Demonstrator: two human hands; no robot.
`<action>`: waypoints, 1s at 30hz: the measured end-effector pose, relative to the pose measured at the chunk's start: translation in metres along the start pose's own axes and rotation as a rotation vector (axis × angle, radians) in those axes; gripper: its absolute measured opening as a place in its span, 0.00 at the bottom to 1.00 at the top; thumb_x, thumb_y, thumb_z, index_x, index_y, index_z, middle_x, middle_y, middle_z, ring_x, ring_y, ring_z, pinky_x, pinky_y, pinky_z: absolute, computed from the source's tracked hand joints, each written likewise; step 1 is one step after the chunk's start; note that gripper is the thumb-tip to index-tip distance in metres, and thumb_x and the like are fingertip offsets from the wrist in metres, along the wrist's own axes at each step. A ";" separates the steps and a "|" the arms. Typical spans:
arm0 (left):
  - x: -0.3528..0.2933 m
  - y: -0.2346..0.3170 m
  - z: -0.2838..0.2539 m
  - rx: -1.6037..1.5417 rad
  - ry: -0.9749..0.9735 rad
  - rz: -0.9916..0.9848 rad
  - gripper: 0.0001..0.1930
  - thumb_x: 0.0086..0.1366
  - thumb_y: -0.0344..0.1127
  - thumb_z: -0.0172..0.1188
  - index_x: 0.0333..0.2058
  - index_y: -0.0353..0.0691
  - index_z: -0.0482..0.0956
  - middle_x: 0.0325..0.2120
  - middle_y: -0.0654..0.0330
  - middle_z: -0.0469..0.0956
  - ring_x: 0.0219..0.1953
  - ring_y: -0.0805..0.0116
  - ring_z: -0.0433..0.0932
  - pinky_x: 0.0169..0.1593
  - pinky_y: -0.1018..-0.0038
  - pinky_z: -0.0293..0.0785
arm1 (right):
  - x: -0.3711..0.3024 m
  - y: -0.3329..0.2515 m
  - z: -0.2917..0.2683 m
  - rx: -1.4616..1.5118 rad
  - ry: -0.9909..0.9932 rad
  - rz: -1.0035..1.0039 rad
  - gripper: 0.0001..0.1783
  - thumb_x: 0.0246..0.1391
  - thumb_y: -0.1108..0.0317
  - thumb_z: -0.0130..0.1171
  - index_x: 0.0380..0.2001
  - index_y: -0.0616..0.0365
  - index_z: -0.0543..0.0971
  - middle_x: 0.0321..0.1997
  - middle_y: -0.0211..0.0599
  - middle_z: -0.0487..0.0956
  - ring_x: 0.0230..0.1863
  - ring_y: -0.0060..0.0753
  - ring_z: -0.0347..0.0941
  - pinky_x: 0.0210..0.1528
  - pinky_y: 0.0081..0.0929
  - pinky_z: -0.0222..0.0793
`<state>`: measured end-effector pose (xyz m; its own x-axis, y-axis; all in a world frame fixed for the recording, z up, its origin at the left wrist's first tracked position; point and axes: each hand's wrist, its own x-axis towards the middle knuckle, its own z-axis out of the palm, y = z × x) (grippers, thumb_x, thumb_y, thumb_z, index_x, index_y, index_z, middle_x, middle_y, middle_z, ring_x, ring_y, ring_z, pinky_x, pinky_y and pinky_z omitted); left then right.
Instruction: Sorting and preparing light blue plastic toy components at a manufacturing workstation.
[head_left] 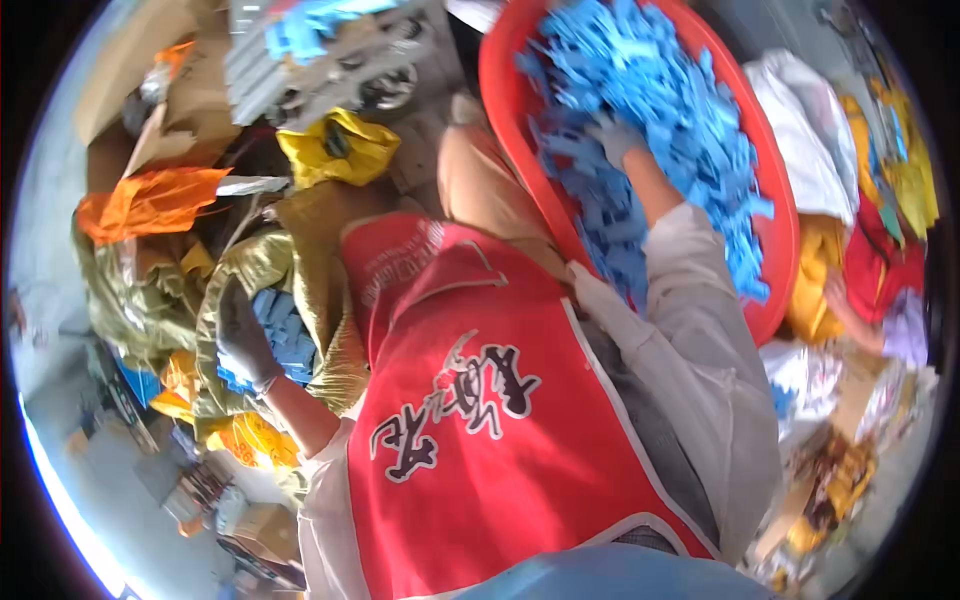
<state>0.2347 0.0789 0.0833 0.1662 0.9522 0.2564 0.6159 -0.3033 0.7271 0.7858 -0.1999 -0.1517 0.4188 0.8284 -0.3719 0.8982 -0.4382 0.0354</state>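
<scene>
Blue pieces (690,110) still heap the red tub (786,230); some lie in the olive sack (332,270) left of it. Right hand (615,140) in tub, left hand (243,335) at sack; openness, hold: cannot tell.

Cluttered background, brightest lower left.
Pale grey floor (110,470); curved white light strip (70,522) at its outer edge; brown cardboard box (268,530) nearby.

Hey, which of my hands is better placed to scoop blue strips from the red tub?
Probably your right hand: it's among the blue strips inside the red tub. Your left hand is away from them, over at the sack.
</scene>
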 end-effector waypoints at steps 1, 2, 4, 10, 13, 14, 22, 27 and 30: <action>0.000 0.003 0.000 0.033 -0.010 0.031 0.11 0.63 0.28 0.56 0.44 0.35 0.80 0.40 0.58 0.81 0.40 0.73 0.78 0.44 0.78 0.74 | 0.005 0.005 0.014 0.040 -0.049 -0.032 0.35 0.46 0.77 0.47 0.60 0.40 0.65 0.70 0.39 0.52 0.64 0.52 0.57 0.65 0.38 0.56; 0.000 0.006 -0.002 0.098 -0.021 0.050 0.11 0.63 0.27 0.55 0.44 0.34 0.79 0.40 0.57 0.81 0.40 0.73 0.78 0.44 0.79 0.74 | 0.009 0.006 0.017 0.075 -0.099 -0.070 0.35 0.45 0.75 0.49 0.60 0.42 0.66 0.70 0.41 0.51 0.65 0.53 0.55 0.66 0.39 0.55; -0.006 0.007 -0.005 0.088 0.020 0.026 0.11 0.63 0.27 0.54 0.43 0.33 0.79 0.39 0.57 0.81 0.39 0.74 0.78 0.44 0.78 0.74 | -0.005 -0.007 -0.007 0.275 -0.098 -0.106 0.36 0.41 0.73 0.55 0.59 0.47 0.65 0.64 0.47 0.59 0.60 0.56 0.61 0.63 0.40 0.59; 0.015 0.034 0.005 0.095 -0.013 0.192 0.10 0.62 0.27 0.55 0.42 0.34 0.79 0.39 0.56 0.80 0.42 0.70 0.78 0.46 0.76 0.73 | -0.071 -0.023 -0.047 0.564 0.175 0.016 0.32 0.47 0.62 0.61 0.55 0.63 0.65 0.53 0.53 0.70 0.54 0.57 0.66 0.55 0.41 0.63; 0.051 0.078 0.032 0.029 -0.049 0.421 0.10 0.60 0.26 0.56 0.41 0.34 0.79 0.40 0.54 0.80 0.43 0.66 0.79 0.47 0.73 0.73 | -0.093 -0.021 -0.053 0.693 0.310 0.165 0.31 0.52 0.61 0.58 0.57 0.63 0.64 0.54 0.55 0.69 0.56 0.56 0.65 0.56 0.40 0.63; 0.062 0.092 0.040 -0.044 -0.077 0.443 0.10 0.60 0.26 0.56 0.41 0.34 0.79 0.40 0.53 0.80 0.43 0.64 0.79 0.46 0.73 0.73 | -0.098 -0.019 -0.056 0.691 0.418 0.149 0.31 0.54 0.61 0.57 0.58 0.62 0.63 0.56 0.55 0.68 0.56 0.55 0.65 0.56 0.40 0.63; 0.150 0.179 0.123 -0.014 -0.276 0.860 0.19 0.57 0.33 0.61 0.48 0.39 0.75 0.45 0.50 0.77 0.44 0.56 0.78 0.47 0.68 0.73 | -0.104 -0.029 -0.148 0.837 0.698 -0.016 0.26 0.58 0.68 0.49 0.60 0.60 0.62 0.55 0.46 0.70 0.55 0.40 0.69 0.55 0.30 0.63; 0.166 0.200 0.129 0.005 -0.515 0.842 0.20 0.54 0.38 0.64 0.47 0.43 0.76 0.38 0.53 0.79 0.40 0.56 0.79 0.45 0.69 0.73 | -0.086 -0.047 -0.213 1.344 0.483 -0.010 0.24 0.63 0.65 0.43 0.61 0.58 0.61 0.53 0.38 0.70 0.51 0.29 0.69 0.53 0.26 0.65; 0.162 0.198 0.123 -0.064 -0.464 0.649 0.19 0.54 0.35 0.65 0.45 0.40 0.76 0.38 0.56 0.80 0.40 0.67 0.80 0.45 0.73 0.74 | -0.065 -0.086 -0.270 1.344 0.685 -0.242 0.24 0.61 0.65 0.48 0.59 0.59 0.64 0.52 0.39 0.72 0.46 0.25 0.71 0.52 0.24 0.64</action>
<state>0.4784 0.1773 0.1907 0.7884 0.4990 0.3597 0.2436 -0.7902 0.5623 0.7176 -0.1219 0.1198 0.6025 0.7560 0.2559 0.3278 0.0579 -0.9430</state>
